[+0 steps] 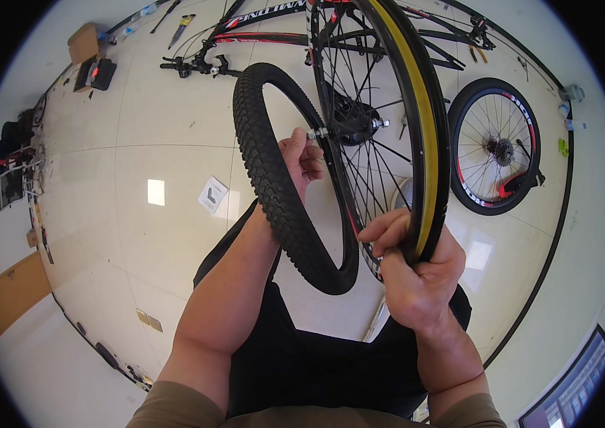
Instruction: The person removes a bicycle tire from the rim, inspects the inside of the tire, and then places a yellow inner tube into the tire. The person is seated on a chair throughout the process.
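A bicycle wheel with black spokes and a dark hub [352,120] stands upright before me. Yellow rim tape [425,107] runs round its bare rim. My right hand [416,267] is wrapped round the rim's near lower part. A knobbly black tyre [263,153] hangs off the rim's left side; its far strand passes close to the wheel, and I cannot tell if they touch. My left hand [302,158] reaches behind the tyre's near strand and shows through its loop. The fingers are curled, the thumb against the axle end [316,133] on the hub's left.
Beyond the wheel a black and red bicycle frame [259,36] lies on the tiled floor. On the right lies another wheel [495,146] with its tyre on. A white leaflet [213,194], a black toolbox [95,73] and a yellow-handled tool [182,30] are on the left.
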`<action>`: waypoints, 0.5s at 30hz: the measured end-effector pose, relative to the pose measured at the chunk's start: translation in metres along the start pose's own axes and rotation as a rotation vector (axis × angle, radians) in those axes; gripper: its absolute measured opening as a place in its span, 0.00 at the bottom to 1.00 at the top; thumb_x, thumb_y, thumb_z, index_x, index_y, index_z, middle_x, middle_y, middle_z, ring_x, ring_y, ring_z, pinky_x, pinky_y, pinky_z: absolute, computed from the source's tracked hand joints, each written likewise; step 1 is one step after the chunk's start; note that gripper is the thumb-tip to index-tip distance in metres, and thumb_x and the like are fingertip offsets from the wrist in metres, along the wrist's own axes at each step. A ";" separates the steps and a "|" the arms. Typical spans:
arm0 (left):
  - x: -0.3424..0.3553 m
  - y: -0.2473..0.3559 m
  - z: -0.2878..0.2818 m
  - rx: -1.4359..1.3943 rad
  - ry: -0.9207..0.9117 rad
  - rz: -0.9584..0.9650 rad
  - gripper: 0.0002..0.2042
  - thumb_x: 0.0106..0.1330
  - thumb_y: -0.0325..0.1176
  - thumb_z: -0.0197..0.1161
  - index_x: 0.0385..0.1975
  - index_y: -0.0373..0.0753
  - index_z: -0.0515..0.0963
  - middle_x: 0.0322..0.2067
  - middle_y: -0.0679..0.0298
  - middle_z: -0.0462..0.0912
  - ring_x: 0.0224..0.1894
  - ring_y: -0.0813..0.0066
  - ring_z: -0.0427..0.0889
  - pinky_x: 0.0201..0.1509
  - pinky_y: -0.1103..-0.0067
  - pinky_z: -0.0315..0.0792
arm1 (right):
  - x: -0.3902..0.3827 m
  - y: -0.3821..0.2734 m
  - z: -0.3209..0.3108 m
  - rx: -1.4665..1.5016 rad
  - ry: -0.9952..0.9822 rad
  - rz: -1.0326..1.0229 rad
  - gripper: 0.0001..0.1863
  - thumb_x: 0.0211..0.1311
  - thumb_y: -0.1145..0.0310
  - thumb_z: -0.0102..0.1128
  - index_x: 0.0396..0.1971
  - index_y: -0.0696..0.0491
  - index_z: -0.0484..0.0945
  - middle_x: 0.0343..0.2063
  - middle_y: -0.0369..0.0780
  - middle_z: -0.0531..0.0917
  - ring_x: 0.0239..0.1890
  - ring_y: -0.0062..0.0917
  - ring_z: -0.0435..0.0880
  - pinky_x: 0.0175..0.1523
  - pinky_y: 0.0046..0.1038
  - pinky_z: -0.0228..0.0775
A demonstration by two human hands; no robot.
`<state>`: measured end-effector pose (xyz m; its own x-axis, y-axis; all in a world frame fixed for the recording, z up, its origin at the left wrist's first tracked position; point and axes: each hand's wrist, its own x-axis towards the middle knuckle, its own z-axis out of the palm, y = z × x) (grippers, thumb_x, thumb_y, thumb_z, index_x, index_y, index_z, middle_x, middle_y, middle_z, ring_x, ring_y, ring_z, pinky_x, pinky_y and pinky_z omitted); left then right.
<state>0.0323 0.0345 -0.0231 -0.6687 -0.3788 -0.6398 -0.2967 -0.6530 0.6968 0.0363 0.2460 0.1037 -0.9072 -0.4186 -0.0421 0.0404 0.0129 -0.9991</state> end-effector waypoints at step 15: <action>-0.005 0.007 0.008 0.051 0.032 0.005 0.13 0.71 0.43 0.68 0.38 0.41 0.77 0.29 0.64 0.83 0.28 0.76 0.80 0.37 0.75 0.76 | 0.001 -0.001 0.000 0.000 -0.029 -0.029 0.10 0.49 0.90 0.49 0.30 0.61 0.72 0.29 0.46 0.84 0.30 0.21 0.82 0.35 0.22 0.74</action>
<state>0.0282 0.0369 -0.0117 -0.6487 -0.4029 -0.6457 -0.3287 -0.6169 0.7151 0.0353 0.2451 0.1047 -0.8953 -0.4452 -0.0130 0.0144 0.0002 -0.9999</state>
